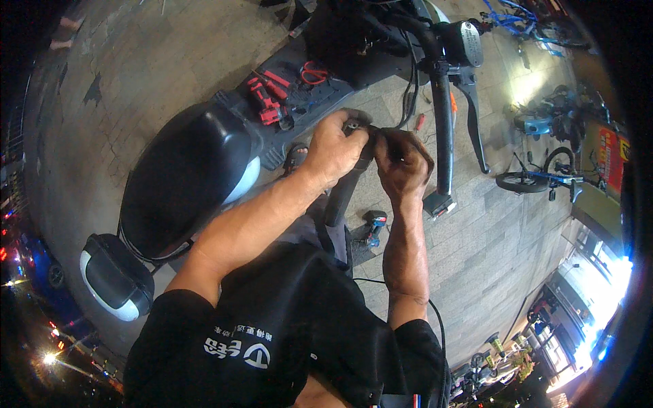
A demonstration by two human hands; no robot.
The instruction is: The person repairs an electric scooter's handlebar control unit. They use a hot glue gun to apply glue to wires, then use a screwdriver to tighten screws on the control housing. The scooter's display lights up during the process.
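Note:
My left hand has its fingers closed round a dark handlebar part, near its upper end, where a small opening shows. My right hand, darkened with grime, is closed at the same part just to the right; what exactly its fingertips pinch is hidden. The part's lower grip slants down toward my body. Black cables run down from the upright handlebar bar with a brake lever and a reservoir, to the right of my hands.
A scooter seat and rear box lie left. Red tools and scissors rest on the footboard. A cordless drill and small screwdriver are below on the paving. Several bikes stand right.

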